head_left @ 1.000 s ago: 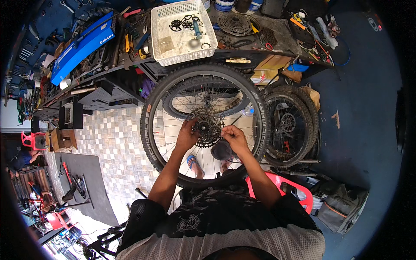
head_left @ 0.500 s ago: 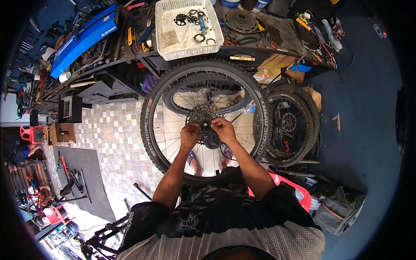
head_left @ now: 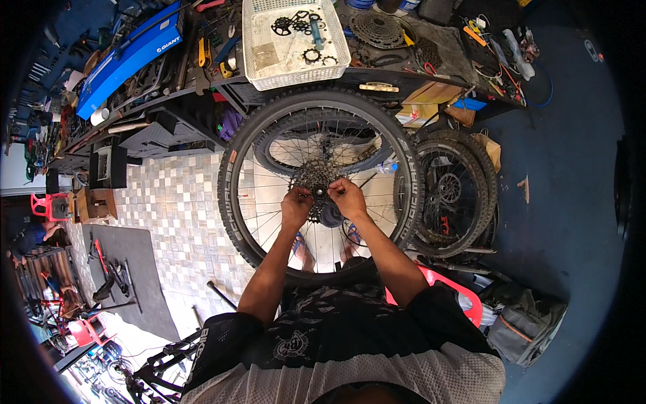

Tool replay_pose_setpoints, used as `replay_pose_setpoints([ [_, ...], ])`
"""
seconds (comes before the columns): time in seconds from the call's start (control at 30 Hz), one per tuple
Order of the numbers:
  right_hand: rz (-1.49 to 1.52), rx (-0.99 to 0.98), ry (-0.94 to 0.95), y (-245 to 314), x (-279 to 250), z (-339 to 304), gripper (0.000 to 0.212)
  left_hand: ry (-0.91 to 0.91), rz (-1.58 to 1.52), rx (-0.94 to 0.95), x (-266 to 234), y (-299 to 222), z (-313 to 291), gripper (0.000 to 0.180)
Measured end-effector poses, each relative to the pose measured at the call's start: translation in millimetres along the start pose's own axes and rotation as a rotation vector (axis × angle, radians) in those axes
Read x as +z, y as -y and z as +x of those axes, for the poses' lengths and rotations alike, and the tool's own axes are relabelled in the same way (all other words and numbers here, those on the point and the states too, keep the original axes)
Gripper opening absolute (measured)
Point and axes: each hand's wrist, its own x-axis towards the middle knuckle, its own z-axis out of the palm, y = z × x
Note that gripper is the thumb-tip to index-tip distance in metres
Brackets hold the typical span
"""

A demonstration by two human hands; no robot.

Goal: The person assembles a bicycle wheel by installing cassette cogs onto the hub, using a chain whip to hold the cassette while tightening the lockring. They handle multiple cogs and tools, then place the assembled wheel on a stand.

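Observation:
A bicycle wheel (head_left: 230, 202) with a knobby black tyre lies in front of me, its hub side facing up. At its middle sits a cassette (head_left: 315, 176) of stacked sprockets, with the round hub end (head_left: 319, 192) showing between my hands. My left hand (head_left: 296, 206) is closed at the left of the hub end, fingers curled over the lower sprockets. On the right, my right hand (head_left: 347, 198) pinches close beside the hub end. Whatever either hand holds is too small or hidden to name. A dark rounded thing (head_left: 331, 214), perhaps cloth, shows below the right hand.
A white basket (head_left: 296, 82) with small bicycle parts stands on the cluttered workbench (head_left: 441, 50). Another cassette (head_left: 374, 31) lies there too. More wheels (head_left: 449, 195) lean at the right. A red stool (head_left: 464, 296) and a grey bag (head_left: 527, 328) are at the lower right.
My right hand has shifted slightly up and its fingers have turned a little at the hub end. The left hand stays almost in place beside it.

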Motion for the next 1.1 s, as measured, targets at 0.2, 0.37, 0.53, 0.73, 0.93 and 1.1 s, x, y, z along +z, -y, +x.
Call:
replay_pose_setpoints([
  [0.2, -0.056, 0.023, 0.009, 4, -1, 0, 0.019, -0.005, 0.013, -0.033, 0, -8, -1, 0.015],
  [0.37, -0.09, 0.026, 0.025, 5, -2, 0, 0.019, -0.002, 0.003, -0.092, 1, -5, 1, 0.015],
  [0.53, -0.115, 0.031, 0.021, 8, -2, 0, 0.021, 0.036, 0.107, -0.1, -2, -1, 8, 0.024],
  [0.73, -0.23, 0.017, -0.007, 14, -2, -1, 0.026, -0.033, 0.412, -0.016, 1, -15, 0, 0.037],
  [0.93, -0.094, 0.059, 0.008, 18, -18, -10, 0.034, -0.132, 0.345, 0.197, -11, -23, -9, 0.039],
  [1.1, 0.388, -0.27, -0.189, 58, -42, -53, 0.038, 0.542, -0.656, -0.408, -23, -56, -47, 0.078],
])
